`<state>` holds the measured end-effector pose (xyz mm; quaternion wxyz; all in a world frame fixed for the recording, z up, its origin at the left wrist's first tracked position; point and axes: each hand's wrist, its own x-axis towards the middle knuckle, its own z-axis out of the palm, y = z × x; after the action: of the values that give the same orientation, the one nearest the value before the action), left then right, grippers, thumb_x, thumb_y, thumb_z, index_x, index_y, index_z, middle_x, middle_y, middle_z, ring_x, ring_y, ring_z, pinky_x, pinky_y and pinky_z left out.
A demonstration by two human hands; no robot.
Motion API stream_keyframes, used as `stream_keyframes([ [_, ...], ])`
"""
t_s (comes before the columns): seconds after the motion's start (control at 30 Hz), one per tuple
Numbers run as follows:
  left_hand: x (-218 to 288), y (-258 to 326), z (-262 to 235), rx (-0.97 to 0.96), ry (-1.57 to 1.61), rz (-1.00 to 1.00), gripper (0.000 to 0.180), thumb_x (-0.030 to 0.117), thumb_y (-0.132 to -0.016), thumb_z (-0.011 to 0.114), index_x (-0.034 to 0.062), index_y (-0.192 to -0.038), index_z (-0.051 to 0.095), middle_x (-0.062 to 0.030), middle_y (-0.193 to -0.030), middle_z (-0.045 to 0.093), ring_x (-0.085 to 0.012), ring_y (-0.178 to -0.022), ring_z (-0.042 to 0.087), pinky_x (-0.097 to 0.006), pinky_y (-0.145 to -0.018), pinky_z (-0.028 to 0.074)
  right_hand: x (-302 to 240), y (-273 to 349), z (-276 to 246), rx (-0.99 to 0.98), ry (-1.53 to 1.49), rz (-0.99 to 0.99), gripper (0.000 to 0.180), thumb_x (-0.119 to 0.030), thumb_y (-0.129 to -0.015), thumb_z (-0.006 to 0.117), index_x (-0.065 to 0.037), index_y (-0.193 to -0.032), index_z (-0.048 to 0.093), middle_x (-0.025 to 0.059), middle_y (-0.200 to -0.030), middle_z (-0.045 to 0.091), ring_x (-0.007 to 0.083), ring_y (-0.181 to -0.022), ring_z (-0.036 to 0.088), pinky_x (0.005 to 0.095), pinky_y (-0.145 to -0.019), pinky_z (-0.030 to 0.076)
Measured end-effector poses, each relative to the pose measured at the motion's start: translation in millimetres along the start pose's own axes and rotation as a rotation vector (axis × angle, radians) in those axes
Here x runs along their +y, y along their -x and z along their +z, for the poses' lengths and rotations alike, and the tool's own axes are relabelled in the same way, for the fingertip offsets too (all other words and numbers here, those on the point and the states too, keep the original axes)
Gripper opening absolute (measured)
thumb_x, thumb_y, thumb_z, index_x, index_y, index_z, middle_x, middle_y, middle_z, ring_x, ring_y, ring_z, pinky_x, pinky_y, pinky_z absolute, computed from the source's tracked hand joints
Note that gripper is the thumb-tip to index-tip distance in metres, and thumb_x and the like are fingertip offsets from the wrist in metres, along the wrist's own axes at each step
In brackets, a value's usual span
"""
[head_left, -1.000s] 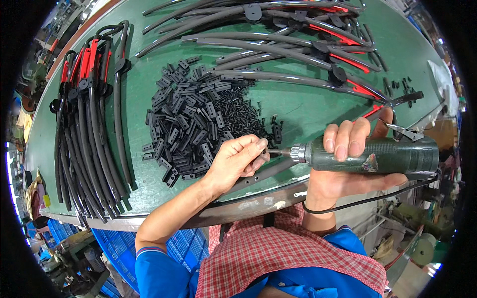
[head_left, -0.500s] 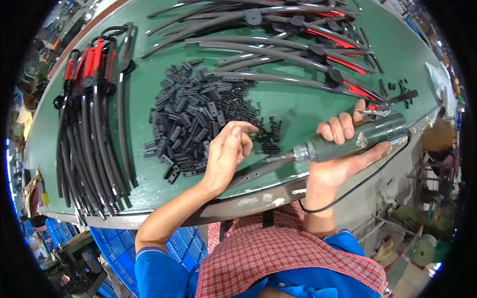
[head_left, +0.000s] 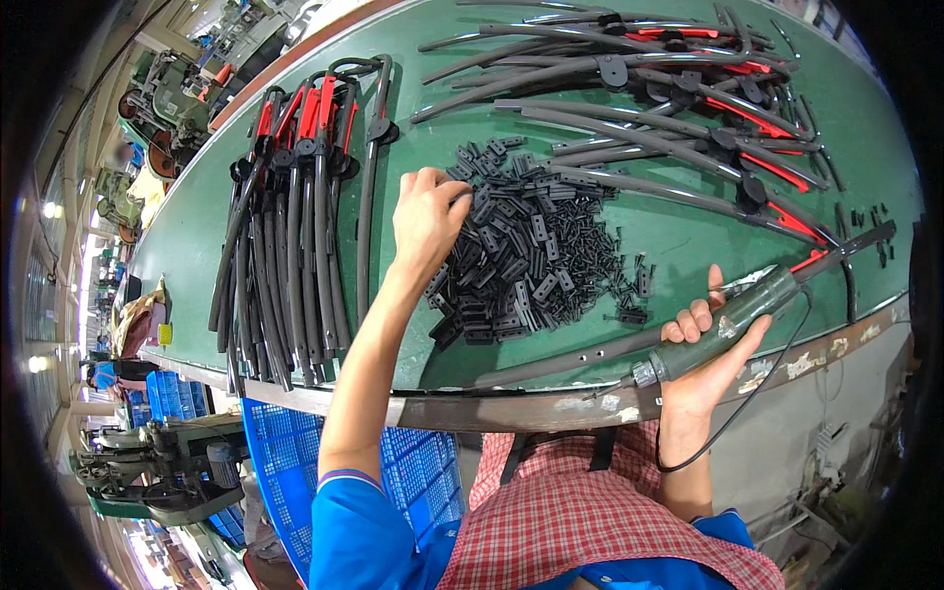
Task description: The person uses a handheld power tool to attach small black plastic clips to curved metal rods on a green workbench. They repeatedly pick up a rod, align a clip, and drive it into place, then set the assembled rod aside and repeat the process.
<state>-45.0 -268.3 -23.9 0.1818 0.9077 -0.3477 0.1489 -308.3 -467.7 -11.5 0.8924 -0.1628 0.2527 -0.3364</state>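
- Green table top (head_left: 678,246) fills most of the view, with a worn metal edge on the near side; a workshop with machines lies at the far left, and blue plastic crates (head_left: 285,452) stand under the table.
- On the left part of the table lies a bundle of dark curved bars (head_left: 295,246) with red pieces near their far ends, set side by side.
- Left hand (head_left: 428,221) is stretched out over the table, just right of this bundle. Its fingers are bent down and touch the left edge of the pile of small black clips (head_left: 531,246). I cannot tell if a clip is already pinched between them.
- The pile of clips is in the middle of the table, spread wide, with a few loose clips at its right side.
- One long dark bar (head_left: 560,364) lies along the near edge of the table, just below the pile.
- Right hand (head_left: 708,359) is at the near right edge, fingers closed around the handle of a green power screwdriver (head_left: 733,320), thumb up. The tool is tilted, its tip low and pointing left near the right end of the long bar; a black cable hangs down from it.
- On the far right lie more dark bars with red parts (head_left: 688,108), loosely crossing each other.
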Motion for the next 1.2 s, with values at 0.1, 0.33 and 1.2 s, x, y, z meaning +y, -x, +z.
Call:
stream_keyframes([
  [0.1, 4, -8, 2, -0.155, -0.157, 0.098, 0.019, 0.021, -0.076, 0.068, 0.0086, -0.089, 0.072, -0.008, -0.105, 0.059, -0.0289, -0.106, 0.048, -0.039, -0.083, 0.042, 0, 0, -1, 0.014, 0.002, 0.003, 0.073, -0.068, -0.09, 0.035, -0.006, -0.124, 0.049, -0.0019, -0.066, 0.04, 0.0103, -0.056, 0.039, 0.0268, -0.054, 0.036],
  [0.33, 7, -20, -3, -0.257, -0.215, 0.176, 0.023, 0.021, -0.076, 0.068, 0.0077, -0.094, 0.07, -0.0096, -0.103, 0.062, -0.0298, -0.104, 0.051, -0.04, -0.086, 0.042, -1, 0, -4, -0.006, -0.001, 0.021, 0.073, -0.069, -0.089, 0.035, -0.007, -0.124, 0.049, -0.0014, -0.065, 0.041, 0.0111, -0.055, 0.039, 0.0275, -0.053, 0.036],
  [1.2, 140, 137, 7, -0.173, 0.54, 0.16, 0.033, 0.008, -0.075, 0.07, 0.0006, -0.106, 0.063, -0.0121, -0.096, 0.06, -0.0286, -0.084, 0.06, -0.037, -0.072, 0.051, -7, 18, 38, -0.77, 0.294, -0.422, 0.104, -0.078, -0.07, 0.054, -0.006, -0.142, 0.031, 0.0038, -0.067, 0.047, 0.0178, -0.054, 0.049, 0.0335, -0.053, 0.043],
])
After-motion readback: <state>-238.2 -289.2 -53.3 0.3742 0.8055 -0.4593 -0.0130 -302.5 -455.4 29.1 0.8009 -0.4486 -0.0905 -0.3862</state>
